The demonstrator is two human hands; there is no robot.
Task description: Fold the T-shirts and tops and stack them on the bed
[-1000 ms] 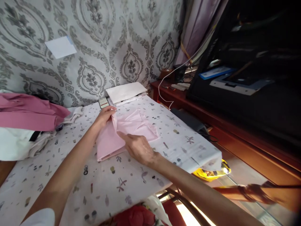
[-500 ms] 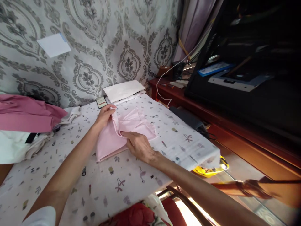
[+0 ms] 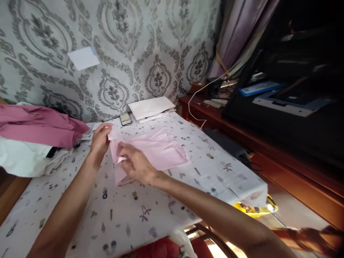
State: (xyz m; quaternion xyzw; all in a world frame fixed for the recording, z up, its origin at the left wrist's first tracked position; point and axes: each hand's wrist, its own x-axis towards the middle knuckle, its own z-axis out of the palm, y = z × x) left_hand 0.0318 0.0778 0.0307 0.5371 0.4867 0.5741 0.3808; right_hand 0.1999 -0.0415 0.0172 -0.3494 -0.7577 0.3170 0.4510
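Observation:
A pale pink piece of cloth (image 3: 161, 150) lies partly folded on the patterned sheet covering the table (image 3: 150, 211). At its upper left corner, my left hand (image 3: 100, 139) pinches the raised edge between thumb and fingers. My right hand (image 3: 138, 165) is closed on the cloth's left side, a little nearer to me, with a bit of fabric bunched in its fingers. Between the two hands the cloth is lifted off the sheet; its right part lies flat with a few wrinkles.
A pile of clothes, with a dusty pink garment (image 3: 53, 125) on top, sits at the left. Near the wall are a phone (image 3: 125, 119) and a folded white cloth (image 3: 152, 106). A reddish wooden stand (image 3: 185, 104) with a large dark screen (image 3: 295, 82) borders the right side.
Both hands have moved left, drawing the pink cloth's folded edge leftward so the cloth lies more spread out. The camera view has shifted slightly to the left.

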